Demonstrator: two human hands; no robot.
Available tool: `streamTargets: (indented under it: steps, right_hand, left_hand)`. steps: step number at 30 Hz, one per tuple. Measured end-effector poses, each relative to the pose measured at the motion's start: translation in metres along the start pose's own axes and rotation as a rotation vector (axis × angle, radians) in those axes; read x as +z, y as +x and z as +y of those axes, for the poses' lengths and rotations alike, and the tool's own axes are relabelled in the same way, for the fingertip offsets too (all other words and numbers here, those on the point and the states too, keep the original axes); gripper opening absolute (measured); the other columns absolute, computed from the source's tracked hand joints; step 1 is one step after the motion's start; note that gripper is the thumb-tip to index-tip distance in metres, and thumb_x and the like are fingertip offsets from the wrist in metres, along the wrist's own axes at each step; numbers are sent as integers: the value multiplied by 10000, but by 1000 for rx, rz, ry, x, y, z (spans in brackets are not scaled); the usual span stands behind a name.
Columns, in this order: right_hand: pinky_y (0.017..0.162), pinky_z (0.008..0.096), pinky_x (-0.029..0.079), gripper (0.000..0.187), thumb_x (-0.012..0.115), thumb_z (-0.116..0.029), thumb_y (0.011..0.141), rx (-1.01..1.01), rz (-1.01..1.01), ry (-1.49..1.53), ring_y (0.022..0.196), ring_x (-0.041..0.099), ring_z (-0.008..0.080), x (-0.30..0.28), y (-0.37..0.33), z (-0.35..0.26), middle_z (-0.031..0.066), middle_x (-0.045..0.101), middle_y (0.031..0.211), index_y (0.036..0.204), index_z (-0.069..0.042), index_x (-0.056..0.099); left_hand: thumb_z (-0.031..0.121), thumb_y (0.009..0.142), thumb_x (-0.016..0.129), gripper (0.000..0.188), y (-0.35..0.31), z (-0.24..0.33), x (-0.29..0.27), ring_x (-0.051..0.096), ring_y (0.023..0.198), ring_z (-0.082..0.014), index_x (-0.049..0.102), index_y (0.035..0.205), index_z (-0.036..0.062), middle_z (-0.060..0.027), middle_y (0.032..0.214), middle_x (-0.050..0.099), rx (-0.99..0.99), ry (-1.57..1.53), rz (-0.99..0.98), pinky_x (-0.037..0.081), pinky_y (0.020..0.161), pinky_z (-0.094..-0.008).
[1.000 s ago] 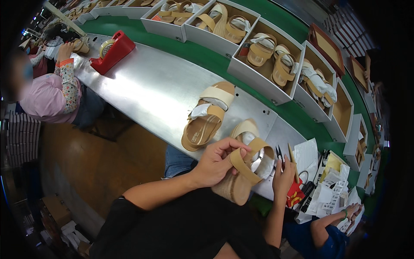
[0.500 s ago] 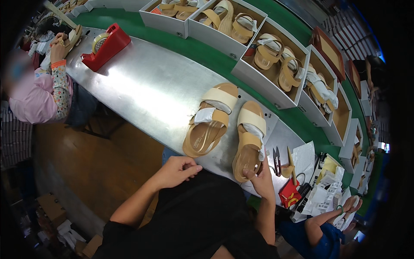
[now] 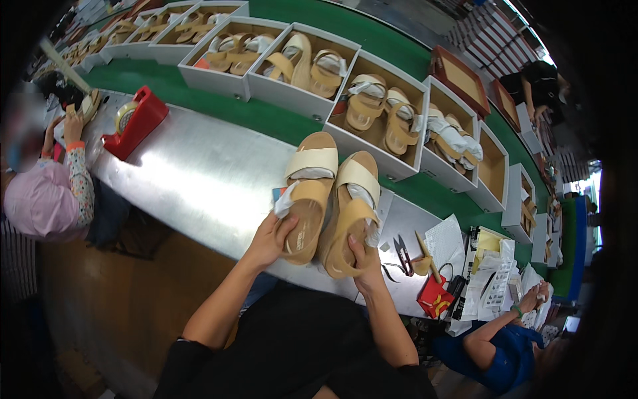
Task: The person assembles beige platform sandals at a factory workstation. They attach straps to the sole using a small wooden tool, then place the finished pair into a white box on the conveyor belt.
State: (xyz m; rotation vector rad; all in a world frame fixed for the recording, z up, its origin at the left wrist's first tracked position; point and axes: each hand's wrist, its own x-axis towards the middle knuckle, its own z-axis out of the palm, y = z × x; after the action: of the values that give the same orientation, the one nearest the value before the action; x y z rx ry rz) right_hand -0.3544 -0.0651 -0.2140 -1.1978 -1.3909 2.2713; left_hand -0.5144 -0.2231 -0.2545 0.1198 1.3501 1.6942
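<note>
Two tan sandals with cream front straps are side by side in front of me, toes pointing away. My left hand (image 3: 268, 239) grips the left sandal (image 3: 307, 211) at its heel side, thumb on the footbed. With its thumb inside, my right hand (image 3: 364, 265) holds the right sandal (image 3: 351, 219) near the heel. White tissue is tucked under the straps of both. The sandals appear lifted off the metal table (image 3: 206, 173), and their inner edges almost touch. The undersides and most of my fingers are hidden.
Open white boxes with sandals (image 3: 385, 110) line a green strip beyond the table. A red tape dispenser (image 3: 137, 123) stands far left. Thread snips (image 3: 403, 254), a wooden-handled tool (image 3: 426, 258) and a red packet (image 3: 435, 297) lie right. Co-workers sit at left (image 3: 46, 199) and right (image 3: 495, 356).
My left hand has reached forward and taken hold of the left sandal. The right sandal has been raised in my right hand, and the pair is now closer together. The view has shifted.
</note>
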Motion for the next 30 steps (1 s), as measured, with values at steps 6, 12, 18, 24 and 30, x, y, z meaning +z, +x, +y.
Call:
streamTargets:
  steps: [6,12,18,24,30]
  right_hand:
    - [1007,547,515,787,592,-568,926,66,-483,891,1238,581,357,-25,-10,-13,211,533,1401,1483,-50,391]
    - [1034,503,489,787,607,-491,920,67,-496,934,1250,563,334,-19,-19,-27,192,519,1400,1508,-42,338]
    - [1068,462,456,778,628,-370,923,37,-296,380,1274,536,314,-43,-27,-52,174,501,1403,1536,-39,282]
    - [1065,388,422,805,745,-28,754,-846,126,-674,1250,522,331,-36,-33,-93,183,490,1391,1489,-33,416]
    - [1018,467,406,737,722,-16,619,-1058,493,-1091,1207,516,392,-42,-49,-105,199,505,1358,1342,-56,582]
  left_hand:
    - [429,983,597,630,-18,20,33,609,1170,-248,422,1455,50,-151,1347,564,-9,-756,-300,550,961,-430]
    - [469,1008,512,653,-14,37,57,591,1207,-378,388,1476,30,-283,1359,519,-159,-1130,-572,557,953,-521]
    - [499,940,626,729,-14,1,36,565,1240,-351,419,1456,27,-236,1379,520,-99,-745,-439,500,1021,-492]
    - [171,702,893,916,-24,55,47,476,1283,-200,309,1402,86,-98,1441,419,619,203,13,386,1095,-373]
    - [25,676,748,508,-21,53,41,406,1343,-367,464,1094,72,-237,1450,370,967,660,221,336,1108,-428]
